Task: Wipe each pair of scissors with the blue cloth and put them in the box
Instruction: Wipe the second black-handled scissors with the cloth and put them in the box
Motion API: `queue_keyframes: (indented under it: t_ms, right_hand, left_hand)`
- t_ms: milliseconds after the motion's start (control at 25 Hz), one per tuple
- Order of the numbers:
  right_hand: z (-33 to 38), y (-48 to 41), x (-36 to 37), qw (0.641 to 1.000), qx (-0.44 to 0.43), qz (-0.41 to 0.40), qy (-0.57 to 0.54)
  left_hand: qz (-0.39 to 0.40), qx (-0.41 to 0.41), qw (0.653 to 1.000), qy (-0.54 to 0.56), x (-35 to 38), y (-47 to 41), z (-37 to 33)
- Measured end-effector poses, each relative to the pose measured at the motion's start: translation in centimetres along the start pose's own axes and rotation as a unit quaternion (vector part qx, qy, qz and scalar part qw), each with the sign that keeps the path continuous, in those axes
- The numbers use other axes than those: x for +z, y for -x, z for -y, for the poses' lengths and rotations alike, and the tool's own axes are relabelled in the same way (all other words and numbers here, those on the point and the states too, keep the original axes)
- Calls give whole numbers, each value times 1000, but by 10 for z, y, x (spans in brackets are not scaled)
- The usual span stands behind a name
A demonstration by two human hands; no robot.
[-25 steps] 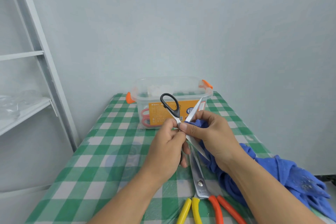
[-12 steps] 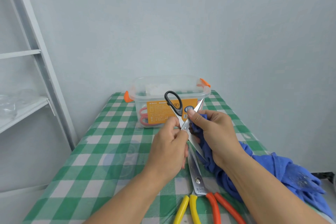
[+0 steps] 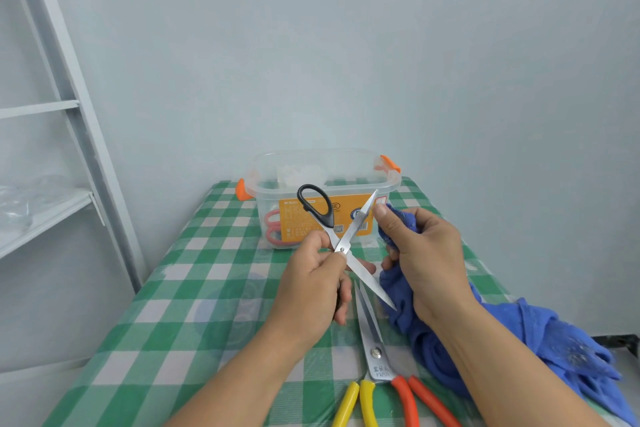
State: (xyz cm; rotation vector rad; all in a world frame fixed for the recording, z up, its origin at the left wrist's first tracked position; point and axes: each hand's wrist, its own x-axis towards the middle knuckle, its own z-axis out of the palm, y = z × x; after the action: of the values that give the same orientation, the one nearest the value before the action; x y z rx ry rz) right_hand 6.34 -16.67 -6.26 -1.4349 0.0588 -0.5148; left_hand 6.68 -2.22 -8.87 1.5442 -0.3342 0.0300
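My left hand (image 3: pixel 313 282) grips black-handled scissors (image 3: pixel 341 239) near the pivot, their blades spread wide in the air above the table. My right hand (image 3: pixel 424 255) holds a bunch of the blue cloth (image 3: pixel 519 340) and its thumb presses the cloth at the tip of the upper blade. The clear plastic box (image 3: pixel 322 198) with orange latches stands behind, with pink-handled scissors (image 3: pixel 273 227) inside. Another pair with yellow and orange handles (image 3: pixel 375 362) lies on the table below my hands.
The checked green and white table (image 3: pixel 194 288) ends close to the wall behind the box. A grey metal shelf frame (image 3: pixel 65 107) stands at the left. The rest of the blue cloth trails off to the right edge of the table.
My right hand has slid with the cloth from near the pivot up to the tip of the upper blade. The scissors have stayed spread in my left hand.
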Motion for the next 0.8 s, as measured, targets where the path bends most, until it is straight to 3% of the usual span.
queue_keyframes:
  t_ms: [320, 480, 800]
  right_hand:
    - [-1, 4, 1, 991, 7, 122, -62]
    - [2, 5, -1, 995, -20, 95, -4]
    - [-7, 7, 10, 991, -13, 131, 18]
  left_hand:
    - [-29, 9, 999, 14, -5, -1, 0]
    - [-26, 12, 1000, 10, -6, -2, -1]
    - [-9, 15, 999, 31, -1, 0, 1]
